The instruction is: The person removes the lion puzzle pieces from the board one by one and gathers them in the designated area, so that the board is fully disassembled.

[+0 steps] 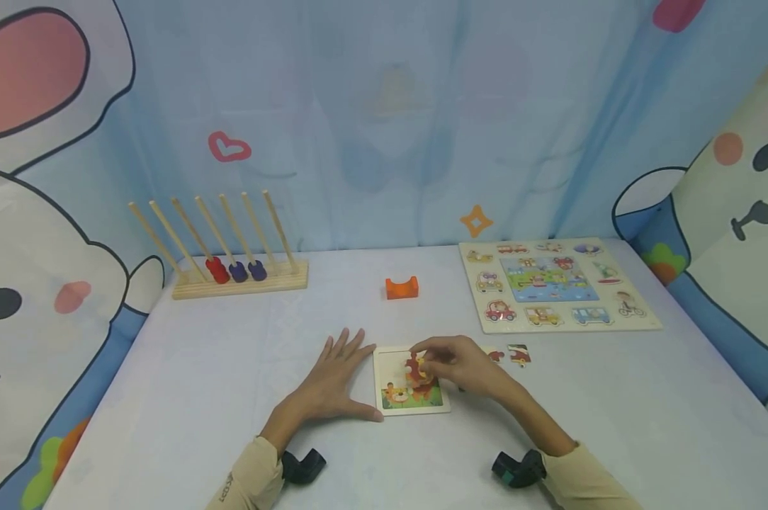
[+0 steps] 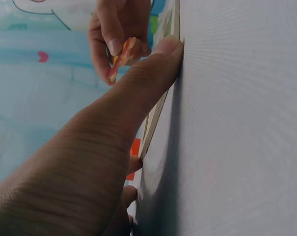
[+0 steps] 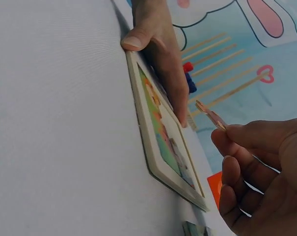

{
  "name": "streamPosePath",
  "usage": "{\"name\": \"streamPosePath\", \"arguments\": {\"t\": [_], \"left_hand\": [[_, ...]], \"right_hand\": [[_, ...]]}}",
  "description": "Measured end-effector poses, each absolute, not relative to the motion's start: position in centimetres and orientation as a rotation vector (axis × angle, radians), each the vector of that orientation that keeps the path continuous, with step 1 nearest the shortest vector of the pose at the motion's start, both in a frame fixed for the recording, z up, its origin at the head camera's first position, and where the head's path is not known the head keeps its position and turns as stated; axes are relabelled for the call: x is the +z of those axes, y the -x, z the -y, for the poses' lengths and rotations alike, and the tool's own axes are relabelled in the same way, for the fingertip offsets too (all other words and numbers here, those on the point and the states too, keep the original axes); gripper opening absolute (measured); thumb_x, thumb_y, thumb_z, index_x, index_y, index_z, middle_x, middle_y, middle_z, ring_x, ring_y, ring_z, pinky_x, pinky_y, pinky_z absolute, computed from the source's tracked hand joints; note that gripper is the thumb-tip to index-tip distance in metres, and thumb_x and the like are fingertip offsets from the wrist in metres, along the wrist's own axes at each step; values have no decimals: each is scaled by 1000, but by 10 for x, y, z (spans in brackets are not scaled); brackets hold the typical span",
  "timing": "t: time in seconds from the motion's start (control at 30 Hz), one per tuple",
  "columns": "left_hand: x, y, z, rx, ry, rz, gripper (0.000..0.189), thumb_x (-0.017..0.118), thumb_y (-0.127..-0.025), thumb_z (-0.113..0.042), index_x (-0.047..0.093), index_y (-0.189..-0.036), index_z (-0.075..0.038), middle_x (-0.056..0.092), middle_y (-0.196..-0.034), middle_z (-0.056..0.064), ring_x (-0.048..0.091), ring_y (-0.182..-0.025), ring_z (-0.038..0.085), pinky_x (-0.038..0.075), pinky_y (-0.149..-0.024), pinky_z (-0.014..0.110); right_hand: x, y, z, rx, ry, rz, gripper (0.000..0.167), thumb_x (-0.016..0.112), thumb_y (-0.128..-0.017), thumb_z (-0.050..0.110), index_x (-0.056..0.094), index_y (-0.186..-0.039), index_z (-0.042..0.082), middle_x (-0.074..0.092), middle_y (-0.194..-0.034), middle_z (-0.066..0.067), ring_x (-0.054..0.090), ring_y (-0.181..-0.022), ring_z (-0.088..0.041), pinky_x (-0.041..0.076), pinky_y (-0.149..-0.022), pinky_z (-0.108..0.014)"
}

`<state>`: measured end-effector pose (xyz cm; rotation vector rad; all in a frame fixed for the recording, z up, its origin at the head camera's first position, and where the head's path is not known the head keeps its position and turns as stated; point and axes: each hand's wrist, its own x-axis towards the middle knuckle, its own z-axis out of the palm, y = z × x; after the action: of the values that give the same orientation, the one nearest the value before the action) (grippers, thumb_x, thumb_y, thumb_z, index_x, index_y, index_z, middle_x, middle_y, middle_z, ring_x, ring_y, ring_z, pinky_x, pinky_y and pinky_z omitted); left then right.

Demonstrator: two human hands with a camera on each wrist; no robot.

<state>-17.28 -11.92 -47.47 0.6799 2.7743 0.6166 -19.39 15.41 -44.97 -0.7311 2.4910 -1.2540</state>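
Observation:
A small square jigsaw tray [image 1: 380, 382] lies on the table, its lower part filled with picture pieces of animals on green. My left hand [image 1: 333, 386] rests at the tray's left side with fingers spread, thumb and forefinger touching its edge. Over the tray's right half, my right hand [image 1: 463, 365] pinches a red-brown and yellow jigsaw piece [image 1: 414, 370] between thumb and fingertips. The right wrist view shows this piece [image 3: 210, 115] held tilted, raised above the tray. Loose jigsaw pieces [image 1: 519, 355] lie just beyond the right hand, which partly hides others.
An orange notched block [image 1: 402, 289] sits behind the tray. At the back left stands a wooden peg rack [image 1: 256, 283] with red [image 1: 217, 270] and dark blue beads. A large vehicle picture puzzle board [image 1: 569, 329] lies at the back right, before a blue curtain [image 1: 358, 106].

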Motion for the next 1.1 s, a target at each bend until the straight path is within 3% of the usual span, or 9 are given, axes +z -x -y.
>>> {"name": "streamPosePath", "arguments": {"t": [0.23,0.4,0.63,0.8,0.93,1.1], "left_hand": [[-475,173,119,622,-695,-2780,113,72,-62,-74,29,-151,-20,8,-162,5,-4,-148,26,-3,-119,49],[-475,172,119,626,-698,-2783,113,72,-62,-73,29,-151,-20,7,-162,4,-5,-148,25,-4,-119,48],[-474,170,120,656,-696,-2782,112,73,-61,-72,30,-151,-20,9,-161,5,-4,-148,25,-3,-119,49],[-473,170,120,661,-698,-2785,112,73,-61,-72,31,-151,-19,9,-161,5,-4,-148,26,-3,-119,50],[-473,170,120,668,-700,-2783,112,73,-61,-72,31,-151,-19,10,-161,5,-3,-148,26,-3,-119,50],[-474,170,120,672,-704,-2781,112,73,-62,-72,30,-151,-20,9,-162,4,-4,-148,25,-3,-119,49]], "right_hand": [[-442,194,-169,-1311,700,-2509,29,68,-90,23,68,-117,13,64,-86,4,60,-82,-15,50,-71,-26],[-442,191,-185,-1336,637,-2507,30,68,-89,25,67,-117,13,64,-86,2,60,-79,-15,49,-63,-24],[-445,186,-211,-1339,592,-2533,29,68,-90,24,68,-116,13,66,-88,1,60,-77,-15,50,-65,-25],[-447,182,-232,-1359,538,-2543,26,67,-90,23,68,-115,15,64,-89,-2,57,-74,-14,48,-58,-25],[-449,178,-244,-1367,482,-2542,28,67,-90,25,68,-115,13,67,-101,-6,58,-80,-13,48,-58,-26],[-452,174,-257,-1294,431,-2591,28,67,-90,28,69,-114,14,67,-114,-6,60,-94,-13,50,-67,-25]]}}
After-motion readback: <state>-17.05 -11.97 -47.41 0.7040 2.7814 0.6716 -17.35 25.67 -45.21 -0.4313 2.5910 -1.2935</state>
